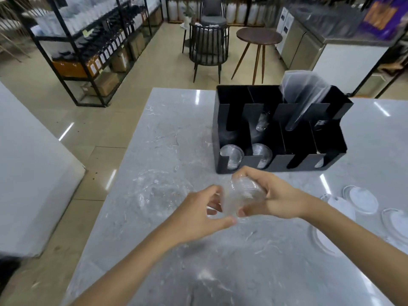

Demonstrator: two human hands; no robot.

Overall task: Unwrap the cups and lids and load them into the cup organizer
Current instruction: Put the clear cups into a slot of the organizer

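Note:
A stack of clear domed lids (244, 192) in thin plastic wrap is held above the marble table between both hands. My right hand (278, 198) grips the stack from the right and top. My left hand (199, 212) pinches the loose wrap (227, 206) at the stack's near-left end. Just behind stands the black cup organizer (280, 161); its two front-left slots hold clear lids (230, 155) and more clear lids (261, 154). A clear wrapped sleeve of cups (309, 100) leans in a rear compartment.
Crumpled clear wrap (159, 191) lies on the table left of my hands. Several flat white lids (363, 199) lie at the right edge. The table's left edge drops to the floor; chairs, a round side table (259, 36) and shelving stand beyond.

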